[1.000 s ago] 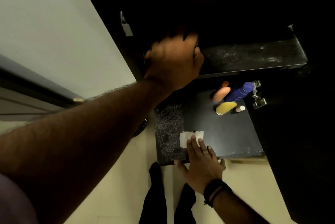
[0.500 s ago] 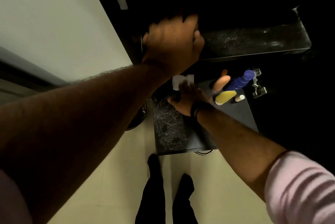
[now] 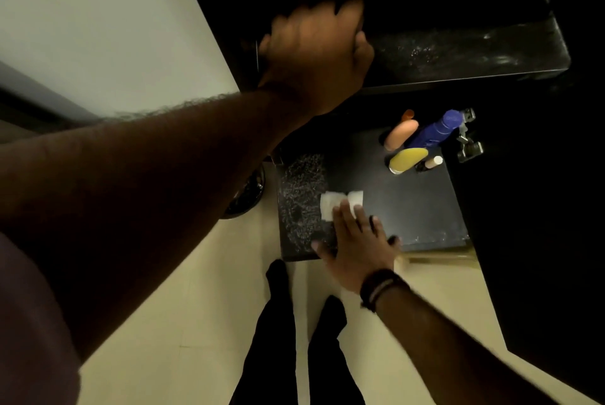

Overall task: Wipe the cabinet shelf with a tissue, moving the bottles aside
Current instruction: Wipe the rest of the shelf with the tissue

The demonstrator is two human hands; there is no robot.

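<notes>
Right hand (image 3: 358,249) lies flat, fingers spread, pressing a folded white tissue (image 3: 340,204) under its fingertips onto the dark lower cabinet shelf (image 3: 409,205). Left hand (image 3: 316,55) grips the upper dark shelf edge (image 3: 465,54), fingers curled. Coloured plastic bottles (image 3: 417,142) stand beyond the right fingertips.

text: none legible | blue bottle (image 3: 435,132) — cap marking blurred | labels — unreadable

- One view is given, taken from a head-worn wide-angle camera.
- The scene is looked down on steeply, past both arms, onto a dark shelf (image 3: 409,208) and the pale floor (image 3: 196,290).
- The left forearm is seen very near; the shelf lies farther below.
</notes>
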